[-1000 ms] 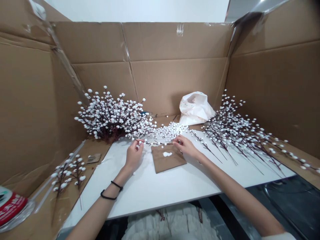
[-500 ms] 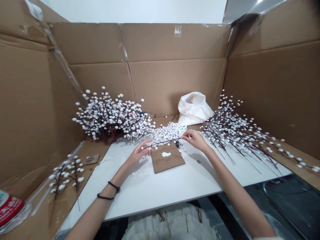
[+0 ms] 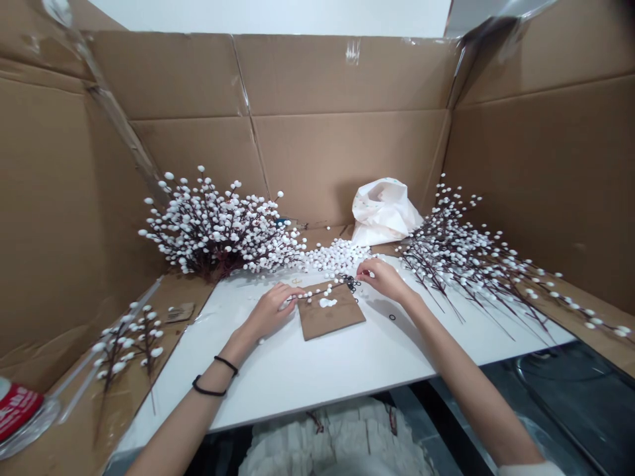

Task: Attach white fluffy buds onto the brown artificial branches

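We find the left hand (image 3: 272,307) with its grip narrow on one end of a thin dark stem (image 3: 321,291) set with small white berries; the fingers partly hide that end. We record the right hand (image 3: 383,276) pinching the stem's other end between thumb and fingertips. The stem runs between both hands, over the far part of a brown cardboard square (image 3: 333,325), which bears a white blob (image 3: 327,303). Just beside the right fingertips we note small black rings (image 3: 352,284). Beyond lies a heap of loose white berries (image 3: 337,254) on the white surface (image 3: 322,377), near a white bag (image 3: 384,215). We observe a berry-branch bunch on the left (image 3: 218,231) and another on the right (image 3: 461,248).
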Tool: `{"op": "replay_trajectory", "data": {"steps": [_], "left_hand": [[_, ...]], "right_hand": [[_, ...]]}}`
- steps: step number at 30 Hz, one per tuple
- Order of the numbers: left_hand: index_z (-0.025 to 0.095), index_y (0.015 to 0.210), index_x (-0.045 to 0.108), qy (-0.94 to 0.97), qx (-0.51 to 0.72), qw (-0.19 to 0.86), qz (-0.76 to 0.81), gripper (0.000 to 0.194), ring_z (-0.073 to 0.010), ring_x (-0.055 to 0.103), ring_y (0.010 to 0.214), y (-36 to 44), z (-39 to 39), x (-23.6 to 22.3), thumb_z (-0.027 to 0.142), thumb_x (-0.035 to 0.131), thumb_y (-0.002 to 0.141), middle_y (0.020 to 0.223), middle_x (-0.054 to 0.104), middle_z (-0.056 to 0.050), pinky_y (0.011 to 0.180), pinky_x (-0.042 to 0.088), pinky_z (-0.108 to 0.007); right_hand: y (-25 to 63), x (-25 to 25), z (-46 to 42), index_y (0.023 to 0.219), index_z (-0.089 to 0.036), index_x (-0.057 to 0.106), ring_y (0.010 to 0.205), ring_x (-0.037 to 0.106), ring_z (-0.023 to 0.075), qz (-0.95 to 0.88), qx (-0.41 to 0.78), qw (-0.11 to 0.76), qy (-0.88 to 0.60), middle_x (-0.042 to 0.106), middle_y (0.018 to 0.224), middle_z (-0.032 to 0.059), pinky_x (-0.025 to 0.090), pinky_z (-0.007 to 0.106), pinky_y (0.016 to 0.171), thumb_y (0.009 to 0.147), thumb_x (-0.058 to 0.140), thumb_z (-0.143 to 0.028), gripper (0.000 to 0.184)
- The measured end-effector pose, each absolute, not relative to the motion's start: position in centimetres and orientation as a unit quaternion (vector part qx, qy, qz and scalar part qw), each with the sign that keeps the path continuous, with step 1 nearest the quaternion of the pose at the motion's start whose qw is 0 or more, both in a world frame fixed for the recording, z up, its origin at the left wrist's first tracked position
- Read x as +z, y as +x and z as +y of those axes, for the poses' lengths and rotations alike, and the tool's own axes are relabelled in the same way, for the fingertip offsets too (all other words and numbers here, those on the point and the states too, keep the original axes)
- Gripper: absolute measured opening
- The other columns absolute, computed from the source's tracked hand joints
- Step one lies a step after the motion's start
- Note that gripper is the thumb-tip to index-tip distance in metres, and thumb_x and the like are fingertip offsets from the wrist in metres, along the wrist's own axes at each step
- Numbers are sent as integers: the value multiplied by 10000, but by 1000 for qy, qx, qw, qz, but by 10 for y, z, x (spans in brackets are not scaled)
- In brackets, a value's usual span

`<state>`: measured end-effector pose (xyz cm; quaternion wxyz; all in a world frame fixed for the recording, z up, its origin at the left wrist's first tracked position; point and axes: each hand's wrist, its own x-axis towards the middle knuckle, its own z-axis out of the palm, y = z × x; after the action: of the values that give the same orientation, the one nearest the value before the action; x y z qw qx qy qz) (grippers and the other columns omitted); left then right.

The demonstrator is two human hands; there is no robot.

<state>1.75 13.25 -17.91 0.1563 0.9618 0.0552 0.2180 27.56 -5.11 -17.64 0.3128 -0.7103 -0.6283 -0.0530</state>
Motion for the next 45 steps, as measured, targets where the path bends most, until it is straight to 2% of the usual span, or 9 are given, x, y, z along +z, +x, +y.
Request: {"op": "replay_trajectory", "data": {"steps": [11,18,22,37,41,45], "left_hand": [[199,985,594,962,230,143,34,224,-145,521,869,17,131,-179,184,410,859,904,626,-32,790,400,-264],[204,989,591,962,223,153,37,230,-143,546,895,17,132,-180,178,407,854,948,641,-27,837,402,-279],[200,971,601,962,224,154,40,226,-145,544,885,16,130,-179,166,420,839,933,642,-30,807,414,-267],[204,917,632,964,222,142,42,232,-141,552,838,15,126,-175,159,422,827,857,642,-27,771,425,-254],[204,904,634,961,234,141,52,219,-147,549,814,15,124,-174,180,428,835,828,639,-27,760,426,-262],[200,997,602,952,248,171,57,245,-155,548,917,17,120,-175,205,394,868,958,634,-48,831,425,-283]], "right_hand": [[276,-181,-50,717,-180,623,736,523,154,-649,-16,281,-707,631,732,33,327,234,654,830,541,-250,156],[278,-186,-48,713,-171,628,658,528,131,-651,24,281,-705,640,718,29,318,222,614,814,537,-211,141],[277,-186,-47,724,-168,638,657,533,132,-646,37,276,-710,643,727,34,317,220,601,807,536,-213,139],[273,-185,-48,729,-171,644,656,546,137,-644,51,276,-711,652,725,27,332,222,604,785,509,-163,147],[275,-181,-49,733,-167,633,681,558,139,-635,58,300,-710,653,736,28,351,225,630,799,503,-176,147],[278,-170,-55,721,-160,613,700,554,144,-634,33,331,-698,644,745,35,363,237,653,825,501,-226,167]]}}
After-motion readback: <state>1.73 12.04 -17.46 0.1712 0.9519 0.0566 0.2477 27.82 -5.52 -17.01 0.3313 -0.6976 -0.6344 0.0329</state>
